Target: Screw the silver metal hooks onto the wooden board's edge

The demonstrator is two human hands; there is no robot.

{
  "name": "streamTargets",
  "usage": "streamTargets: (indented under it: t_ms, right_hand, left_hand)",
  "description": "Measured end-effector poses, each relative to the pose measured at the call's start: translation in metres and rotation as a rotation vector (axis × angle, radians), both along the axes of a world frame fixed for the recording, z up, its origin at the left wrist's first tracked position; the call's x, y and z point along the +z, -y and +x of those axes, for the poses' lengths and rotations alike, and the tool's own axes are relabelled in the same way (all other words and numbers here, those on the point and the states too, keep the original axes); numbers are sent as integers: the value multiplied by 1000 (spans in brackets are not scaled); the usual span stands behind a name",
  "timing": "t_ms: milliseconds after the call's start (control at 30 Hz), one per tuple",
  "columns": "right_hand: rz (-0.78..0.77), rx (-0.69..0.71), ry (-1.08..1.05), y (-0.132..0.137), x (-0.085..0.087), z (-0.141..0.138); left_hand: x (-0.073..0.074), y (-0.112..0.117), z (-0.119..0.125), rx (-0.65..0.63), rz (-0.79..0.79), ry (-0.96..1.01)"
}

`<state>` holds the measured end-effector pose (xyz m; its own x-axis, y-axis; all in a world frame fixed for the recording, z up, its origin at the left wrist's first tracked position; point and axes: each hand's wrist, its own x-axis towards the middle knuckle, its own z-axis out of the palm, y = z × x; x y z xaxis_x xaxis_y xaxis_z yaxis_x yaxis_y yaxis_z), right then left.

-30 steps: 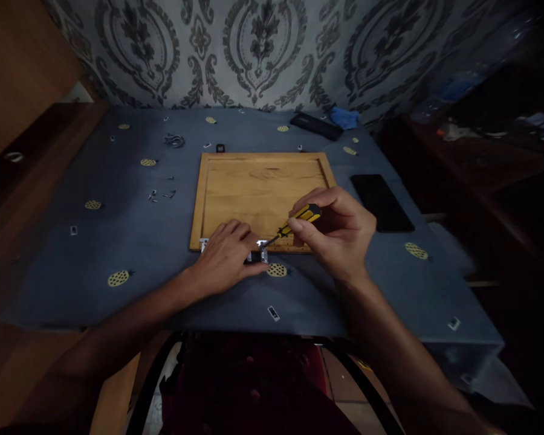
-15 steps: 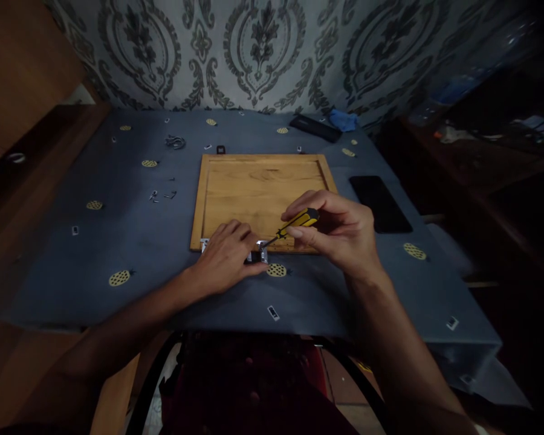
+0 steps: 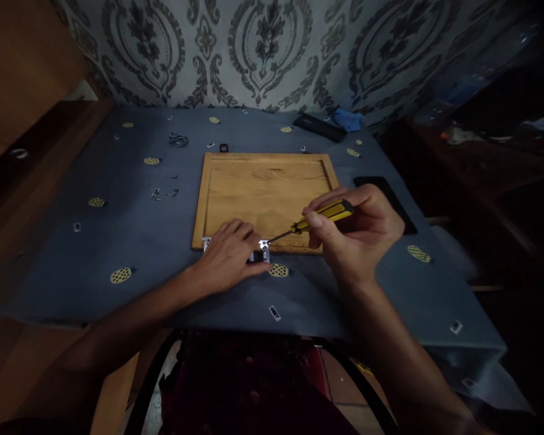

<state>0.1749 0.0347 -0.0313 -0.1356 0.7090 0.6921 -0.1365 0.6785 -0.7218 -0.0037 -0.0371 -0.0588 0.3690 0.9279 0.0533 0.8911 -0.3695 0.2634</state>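
A wooden panel (image 3: pixel 263 187) with a raised frame lies flat before me. At its near edge sits a shiny metal bracket (image 3: pixel 265 249), partly covered by my left hand (image 3: pixel 229 251). That hand's fingers bend over the bracket, with the thumb along its near side, holding it against the panel. My right hand (image 3: pixel 360 232) pinches a yellow-and-black screwdriver (image 3: pixel 326 214) by its handle. The screwdriver is tilted low, its tip at the bracket's right end; whether the tip sits in a screw is too small to tell.
Several small screws (image 3: pixel 163 193) lie left of the panel on the blue tablecloth (image 3: pixel 163 241). A dark phone (image 3: pixel 390 193) is partly behind my right hand. Farther back are a black case (image 3: pixel 320 127), a blue cloth (image 3: pixel 348 119) and a looped grey bundle (image 3: pixel 178 139).
My right hand has moved right and tipped the screwdriver flatter, its grip now farther from the bracket. My left hand remains on the bracket. The view has shifted slightly.
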Motion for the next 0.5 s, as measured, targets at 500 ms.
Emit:
streamTargets:
  t_ms: [500]
  right_hand:
    - [-123, 59, 141, -1, -4, 0]
  left_hand:
    - [-1, 0, 0, 10, 8, 13]
